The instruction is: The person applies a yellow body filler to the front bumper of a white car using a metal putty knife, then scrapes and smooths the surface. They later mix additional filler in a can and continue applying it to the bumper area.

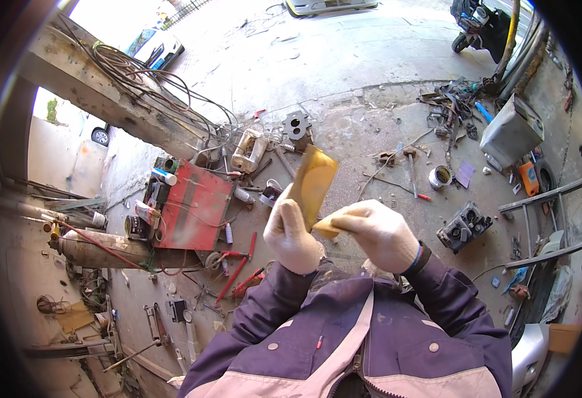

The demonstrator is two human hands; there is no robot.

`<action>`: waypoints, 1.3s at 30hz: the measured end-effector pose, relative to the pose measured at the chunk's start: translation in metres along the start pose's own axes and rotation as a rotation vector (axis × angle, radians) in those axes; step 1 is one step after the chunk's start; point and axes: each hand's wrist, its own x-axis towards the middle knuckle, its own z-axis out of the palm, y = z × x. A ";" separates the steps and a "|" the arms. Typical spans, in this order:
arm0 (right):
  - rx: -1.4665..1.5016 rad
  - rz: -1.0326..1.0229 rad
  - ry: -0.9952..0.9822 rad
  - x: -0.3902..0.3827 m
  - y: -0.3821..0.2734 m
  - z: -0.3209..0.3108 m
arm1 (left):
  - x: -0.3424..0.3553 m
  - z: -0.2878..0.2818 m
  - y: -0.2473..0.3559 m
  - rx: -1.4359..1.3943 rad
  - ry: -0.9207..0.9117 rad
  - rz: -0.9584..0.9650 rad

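My left hand [292, 233], in a white knit glove, is closed on a flat yellow-brown sheet [320, 180]. The sheet stands up from the fingers, slightly bent, with a paler patch on its face. Close by on the right, my right hand [382, 233], gloved the same way, pinches a small yellowish piece [327, 227]. Its tip comes up to the lower edge of the sheet. Whether the two are joined, I cannot tell. Both hands are raised in front of my chest, above the floor.
A red metal cabinet [195, 205] stands to the left, beside a rusty cylinder tank [99, 251]. On the floor lie a hammer [412, 174], an open can [440, 177] and a dark engine part [465, 225]. A metal frame [536, 222] leans at the right.
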 end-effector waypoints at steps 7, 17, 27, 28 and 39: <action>0.918 0.211 0.647 0.014 0.006 -0.020 | -0.005 -0.013 -0.009 -0.356 -0.132 -0.562; -0.313 -0.025 0.272 0.003 0.010 -0.021 | 0.001 -0.022 -0.012 -0.724 -0.104 -0.579; -0.384 -0.115 0.054 0.015 -0.011 0.014 | 0.011 0.002 -0.004 -0.527 0.001 -0.273; -0.275 -0.124 0.160 0.012 -0.010 0.014 | 0.015 0.000 -0.002 -0.414 0.038 -0.235; -0.017 -0.027 0.363 0.001 0.001 0.005 | 0.000 0.010 0.007 0.407 -0.267 0.361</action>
